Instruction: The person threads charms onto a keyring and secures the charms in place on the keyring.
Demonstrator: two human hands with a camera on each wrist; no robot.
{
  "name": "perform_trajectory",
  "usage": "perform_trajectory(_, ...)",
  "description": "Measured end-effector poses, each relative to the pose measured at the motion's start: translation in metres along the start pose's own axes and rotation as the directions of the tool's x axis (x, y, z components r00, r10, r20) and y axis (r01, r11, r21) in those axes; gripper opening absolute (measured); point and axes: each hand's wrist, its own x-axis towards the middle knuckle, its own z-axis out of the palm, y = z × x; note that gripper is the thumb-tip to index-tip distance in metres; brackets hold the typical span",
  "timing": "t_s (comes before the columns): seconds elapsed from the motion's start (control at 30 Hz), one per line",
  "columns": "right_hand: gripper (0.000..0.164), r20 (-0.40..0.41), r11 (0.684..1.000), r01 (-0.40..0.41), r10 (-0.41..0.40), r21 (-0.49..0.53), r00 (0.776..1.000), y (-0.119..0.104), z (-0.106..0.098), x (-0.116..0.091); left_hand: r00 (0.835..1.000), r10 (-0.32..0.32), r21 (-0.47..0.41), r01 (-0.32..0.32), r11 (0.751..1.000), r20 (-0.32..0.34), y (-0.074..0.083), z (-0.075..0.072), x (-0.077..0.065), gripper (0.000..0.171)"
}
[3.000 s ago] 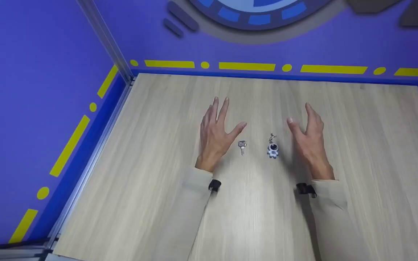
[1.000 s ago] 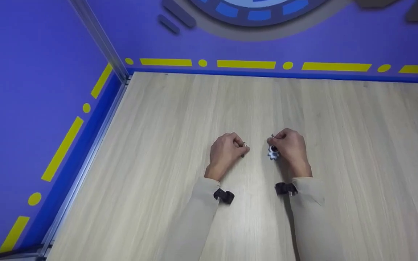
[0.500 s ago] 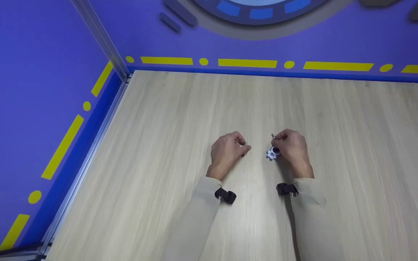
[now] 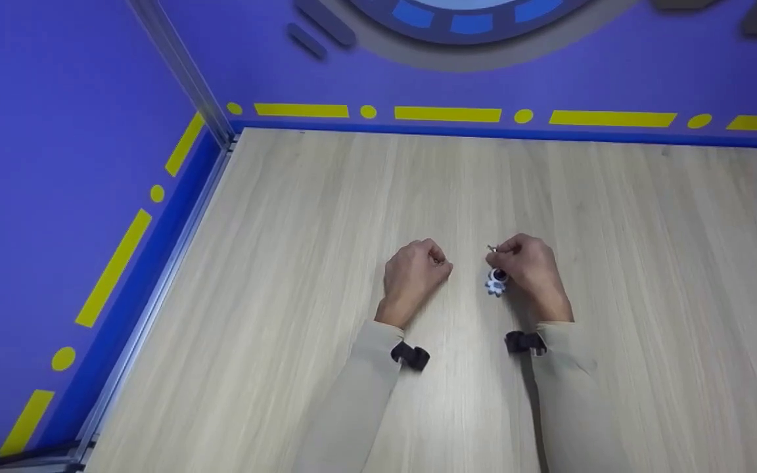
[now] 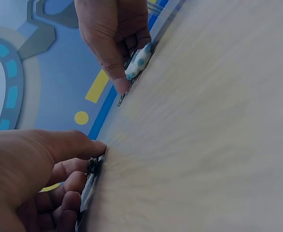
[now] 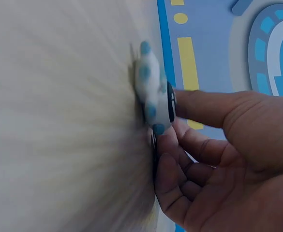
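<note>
The fingers of your left hand [image 4: 414, 276] pinch a small metal piece [image 5: 92, 166], mostly hidden, close to the tabletop [image 4: 326, 263]; it's probably light, stiff and slick, so take its broadest part. To the right, your right hand [image 4: 528, 269] grips the white-and-blue figure [image 4: 496, 286] near its head, a metal clasp [image 4: 492, 248] poking past the fingers. Expect it to be light, firm and smooth; hold the clasp end, since the rounded body may roll.

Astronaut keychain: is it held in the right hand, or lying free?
Held: the right hand pinches the astronaut keychain, its metal clasp showing beyond the grip.
</note>
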Motion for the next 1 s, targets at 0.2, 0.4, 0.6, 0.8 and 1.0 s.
perform_trajectory(0.2, 0.013, -0.009, 0.999, 0.029, -0.029, -0.017, 1.0, -0.0003, -0.0002, -0.0014, 0.998, 0.061, 0.046, -0.06, 0.997, -0.026, 0.0013, -0.0012, -0.0022, 0.004)
perform_trajectory(0.4, 0.011, -0.01, 0.999, 0.033, -0.033, -0.021, 0.999, 0.0, -0.0009, -0.001, 0.995, 0.092, 0.076, -0.089, 0.993, -0.036, 0.0035, -0.0022, -0.0038, 0.004)
perform_trajectory(0.6, 0.011, 0.016, 1.0, 0.015, -0.015, 0.002, 1.0, 0.0008, -0.0032, -0.0022, 0.993, 0.104, 0.112, -0.098, 0.989, -0.049, 0.0039, -0.0018, -0.0044, 0.005)
perform_trajectory(0.8, 0.01, 0.002, 1.0, 0.003, -0.003, -0.006, 1.0, 0.0005, -0.0018, -0.0024, 0.993, 0.109, 0.136, -0.101, 0.986, -0.052, 0.0056, -0.0011, -0.0047, 0.004)
perform_trajectory(1.0, 0.007, 0.007, 1.0, 0.009, -0.009, -0.022, 1.0, 0.0014, -0.0019, -0.0014, 0.995, 0.089, 0.158, -0.081, 0.984, -0.043, 0.0066, -0.0025, -0.0039, 0.003)
